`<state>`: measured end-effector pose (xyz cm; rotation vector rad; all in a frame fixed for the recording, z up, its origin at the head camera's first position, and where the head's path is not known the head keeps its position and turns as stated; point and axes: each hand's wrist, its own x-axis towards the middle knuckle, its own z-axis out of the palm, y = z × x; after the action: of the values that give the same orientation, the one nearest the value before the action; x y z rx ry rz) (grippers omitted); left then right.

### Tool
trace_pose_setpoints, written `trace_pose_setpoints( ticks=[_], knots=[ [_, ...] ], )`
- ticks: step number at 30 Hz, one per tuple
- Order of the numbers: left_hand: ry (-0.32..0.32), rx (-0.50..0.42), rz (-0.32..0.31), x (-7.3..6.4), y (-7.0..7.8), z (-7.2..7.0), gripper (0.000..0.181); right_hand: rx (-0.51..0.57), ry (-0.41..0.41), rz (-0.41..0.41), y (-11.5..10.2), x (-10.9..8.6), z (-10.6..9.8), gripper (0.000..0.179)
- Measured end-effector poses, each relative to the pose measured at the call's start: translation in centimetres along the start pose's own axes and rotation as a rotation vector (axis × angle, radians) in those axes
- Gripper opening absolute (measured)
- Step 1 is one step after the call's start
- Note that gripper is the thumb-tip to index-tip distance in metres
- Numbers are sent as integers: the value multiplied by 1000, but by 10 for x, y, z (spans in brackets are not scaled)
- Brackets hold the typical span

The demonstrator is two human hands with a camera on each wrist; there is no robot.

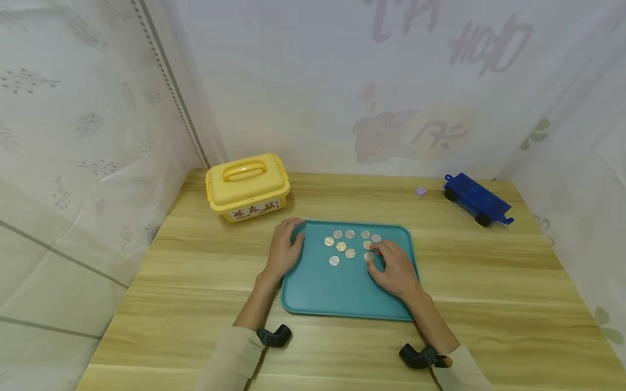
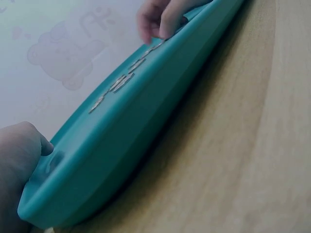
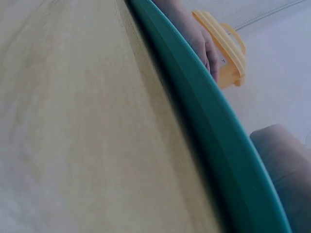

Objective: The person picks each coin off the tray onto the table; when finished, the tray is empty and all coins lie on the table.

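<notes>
Several round silvery coins point(image 1: 350, 253) lie flat on a teal tray point(image 1: 332, 293), mostly across its upper half. My left hand point(image 1: 283, 251) grips the tray's left edge, its thumb over the rim on the inside; the left wrist view shows this thumb point(image 2: 44, 145) too. Over the tray's right side, my right hand point(image 1: 395, 270) has its fingertips down at the rightmost coins. Its thumb and index finger stand apart beside one coin point(image 1: 369, 256). A small reddish spot shows under these fingers, too small to identify.
A yellow lidded box point(image 1: 248, 187) with a handle stands behind the tray on the left. On the right sit a blue toy wagon point(image 1: 476, 198) with black wheels and a small purple die-like cube point(image 1: 421, 191). Patterned curtains border the wooden table point(image 1: 195, 304).
</notes>
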<state>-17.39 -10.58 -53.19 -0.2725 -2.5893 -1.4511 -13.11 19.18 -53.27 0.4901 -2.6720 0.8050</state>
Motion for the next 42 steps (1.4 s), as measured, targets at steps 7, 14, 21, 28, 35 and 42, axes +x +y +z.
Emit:
trace_pose_setpoints(
  ticks=[7, 14, 21, 28, 35, 42],
  knots=[
    [8, -2, 5, -1, -2, 2, 32, -40, 11, 37, 0, -1, -1, 25],
    [13, 1, 11, 1, -3, 1, 32, 90, -58, 89, 0, 3, -2, 19],
    [8, 3, 8, 0, -1, 1, 31, 131, -15, -18, 5, 2, 0, 16],
    [7, -6, -5, -1, 0, 2, 32, 70, -33, -62, 4, 0, -2, 30],
    [7, 11, -1, -1, -1, 2, 32, 29, -20, -40, 2, 0, -5, 24],
    [5, 10, -5, -2, 0, -1, 36, 76, 44, 23, 5, 3, -15, 23]
  ],
)
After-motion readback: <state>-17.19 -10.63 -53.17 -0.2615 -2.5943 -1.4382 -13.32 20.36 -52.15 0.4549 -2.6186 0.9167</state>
